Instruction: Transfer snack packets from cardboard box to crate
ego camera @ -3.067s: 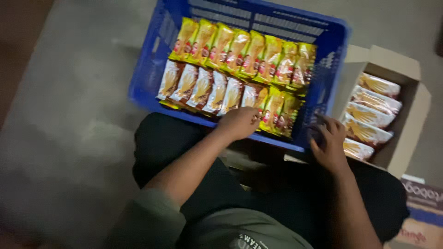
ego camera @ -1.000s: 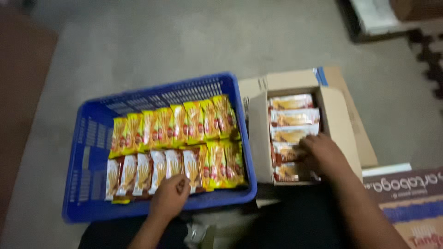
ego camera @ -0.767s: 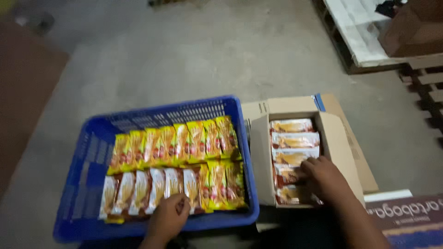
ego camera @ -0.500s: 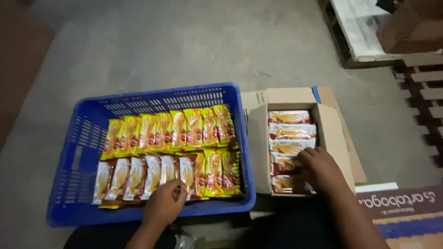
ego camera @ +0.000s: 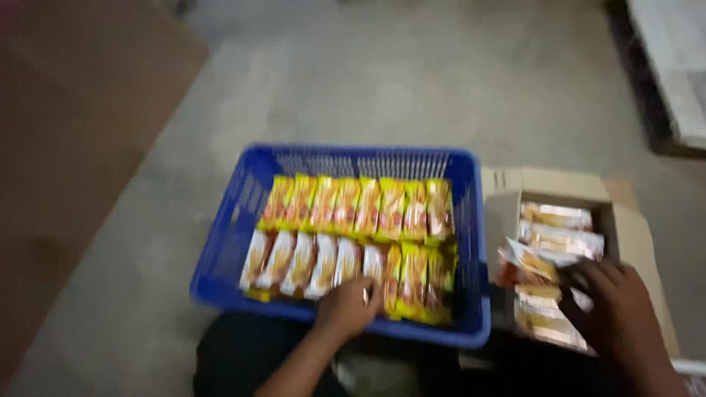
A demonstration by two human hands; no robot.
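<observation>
Concrete floor; packet (ego camera: 537, 261) in right hand (ego camera: 618, 309).

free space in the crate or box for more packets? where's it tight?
Crate: bare strip along the far wall behind the back packet row, and a gap down the left wall beside the front row. Right side is packed to the wall; left hand rests on the front row. Box is stacked full, and the right hand is lifting a packet there.
</observation>
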